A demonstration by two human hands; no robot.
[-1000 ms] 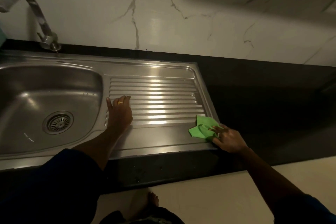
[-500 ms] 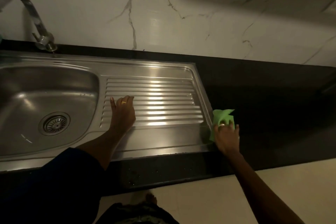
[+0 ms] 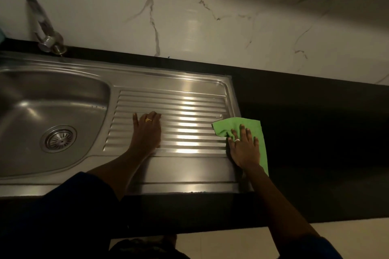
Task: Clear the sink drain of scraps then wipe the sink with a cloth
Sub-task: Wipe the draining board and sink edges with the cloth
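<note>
A steel sink (image 3: 63, 99) with a ribbed drainboard (image 3: 189, 111) fills the left and middle. Its round drain strainer (image 3: 60, 139) sits in the basin and looks free of scraps. A green cloth (image 3: 240, 125) lies spread over the drainboard's right edge and the black counter beside it. My right hand (image 3: 244, 147) presses flat on the cloth with fingers spread and straight. My left hand (image 3: 147, 130) rests flat on the ribs near the basin, holding nothing.
A curved metal tap (image 3: 45, 33) stands at the back left. Black counter (image 3: 315, 132) stretches to the right of the sink. A white marble wall (image 3: 210, 17) rises behind. Pale floor (image 3: 231, 244) and a bare foot show below the counter's front edge.
My right hand moved the cloth from the drainboard's front right corner to its right edge and spread it flat under the palm. My left hand stayed in place.
</note>
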